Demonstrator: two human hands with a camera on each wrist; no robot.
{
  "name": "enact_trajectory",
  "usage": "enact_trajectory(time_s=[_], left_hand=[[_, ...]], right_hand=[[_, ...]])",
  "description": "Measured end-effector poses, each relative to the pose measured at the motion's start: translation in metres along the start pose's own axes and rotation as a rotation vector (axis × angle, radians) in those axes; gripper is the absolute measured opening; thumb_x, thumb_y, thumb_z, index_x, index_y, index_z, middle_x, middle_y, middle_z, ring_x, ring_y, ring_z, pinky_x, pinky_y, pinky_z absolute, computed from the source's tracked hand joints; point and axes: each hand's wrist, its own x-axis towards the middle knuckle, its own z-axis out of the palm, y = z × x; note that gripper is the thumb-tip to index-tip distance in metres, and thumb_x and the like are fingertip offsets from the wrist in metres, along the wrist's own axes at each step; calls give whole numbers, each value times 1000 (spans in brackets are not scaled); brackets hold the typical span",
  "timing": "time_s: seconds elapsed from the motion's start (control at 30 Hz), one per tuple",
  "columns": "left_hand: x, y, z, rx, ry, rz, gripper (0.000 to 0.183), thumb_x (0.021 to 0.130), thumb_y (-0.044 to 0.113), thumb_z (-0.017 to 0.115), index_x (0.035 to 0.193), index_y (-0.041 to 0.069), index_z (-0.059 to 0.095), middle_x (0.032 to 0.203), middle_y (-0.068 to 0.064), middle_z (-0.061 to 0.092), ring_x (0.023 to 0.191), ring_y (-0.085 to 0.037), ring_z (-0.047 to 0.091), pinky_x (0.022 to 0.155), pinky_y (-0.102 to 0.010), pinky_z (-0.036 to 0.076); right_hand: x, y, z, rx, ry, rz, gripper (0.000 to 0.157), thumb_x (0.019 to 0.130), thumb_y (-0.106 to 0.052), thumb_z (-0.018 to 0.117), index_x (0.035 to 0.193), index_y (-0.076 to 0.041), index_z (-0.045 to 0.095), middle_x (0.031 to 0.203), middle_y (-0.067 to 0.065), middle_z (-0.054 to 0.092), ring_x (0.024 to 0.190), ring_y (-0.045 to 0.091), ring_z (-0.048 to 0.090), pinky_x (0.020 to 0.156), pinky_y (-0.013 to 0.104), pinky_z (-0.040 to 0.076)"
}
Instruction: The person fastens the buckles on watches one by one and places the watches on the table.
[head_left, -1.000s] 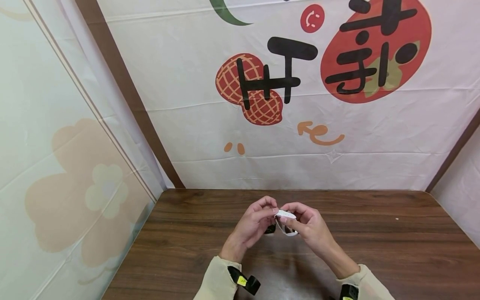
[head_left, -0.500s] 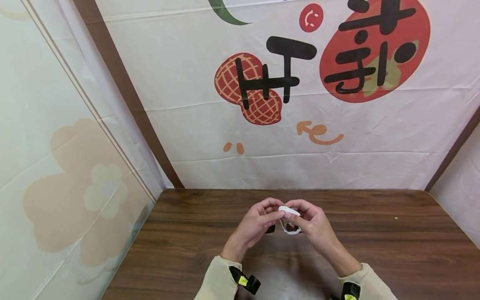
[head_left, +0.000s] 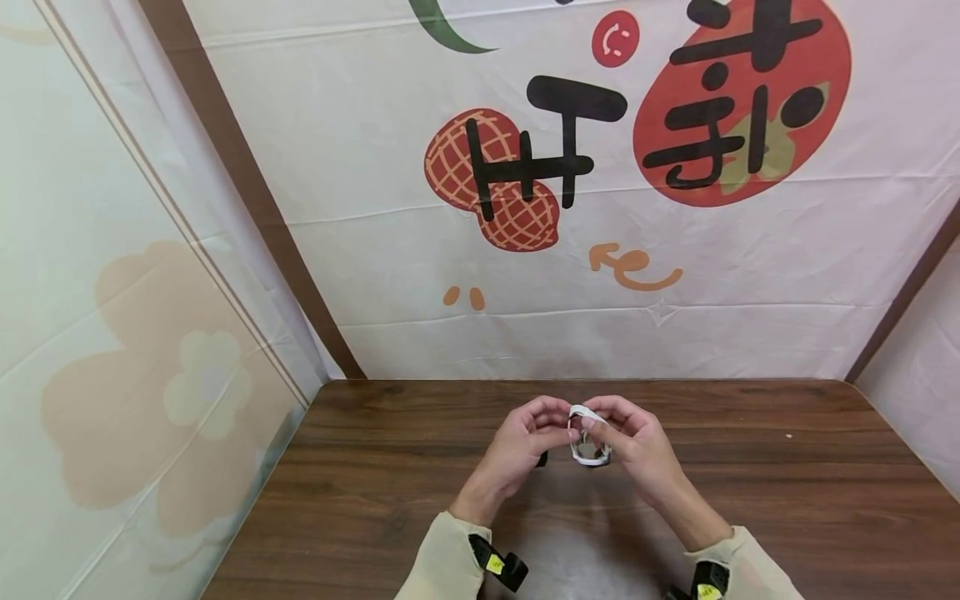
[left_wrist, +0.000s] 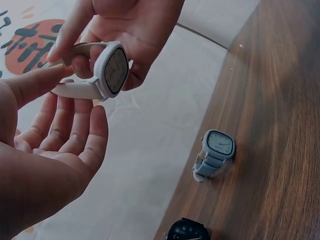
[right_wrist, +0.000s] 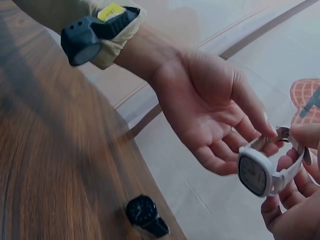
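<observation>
A white wristwatch (head_left: pixel 588 456) with a squarish case is held up above the table between both hands, its strap bent into a loop. My left hand (head_left: pixel 517 446) pinches one side of the strap between thumb and fingers. On the other side, my right hand (head_left: pixel 637 442) grips the strap, its thumb (right_wrist: pixel 305 135) near the buckle. The watch's dial (left_wrist: pixel 116 71) shows in the left wrist view. Whether the strap is fastened cannot be told, as fingertips cover where the ends meet.
On the wooden table (head_left: pixel 375 483) stands a pale blue watch (left_wrist: pixel 219 145), seen in the left wrist view. A black watch (right_wrist: pixel 141 210) lies nearby, mostly hidden behind my left hand in the head view. A printed cloth (head_left: pixel 375 250) hangs behind the table's far edge.
The white watch has turned and shifted slightly right, its strap now showing more as a ring. Both hands moved a little right with it, still holding it.
</observation>
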Motion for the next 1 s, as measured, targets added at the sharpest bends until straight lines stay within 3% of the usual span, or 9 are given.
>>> enact_trajectory(time_s=[0.23,0.57,0.87,1.0], left_hand=[[6,-4,7,-15,31,-20,31,85,-4,71,114,-9,61,95,-6,69,85,-11,66,82,-33,57],[23,-10,27,-19,103,-74,28,86,1,72,113,-5,67,102,-16,71,83,-11,67,75,-31,59],[43,-22,47,14,146,-125,24,86,5,75,110,3,72,96,-5,72,83,-16,69,80,-39,59],[52,-30,56,31,168,-127,22,87,4,73,110,3,72,98,-8,73,82,-14,69,82,-41,59]], right_hand=[[0,8,-18,-71,7,10,28,92,-2,67,113,15,58,88,-3,68,77,7,64,67,22,54],[1,17,-46,-89,59,87,33,93,-9,68,114,15,58,85,-2,70,74,11,67,73,27,56],[4,20,-71,-135,130,157,36,94,-12,68,116,15,59,85,-7,71,76,12,68,73,29,56],[5,26,-83,-170,142,198,37,94,-13,68,117,14,59,84,-7,71,76,11,67,72,28,54]])
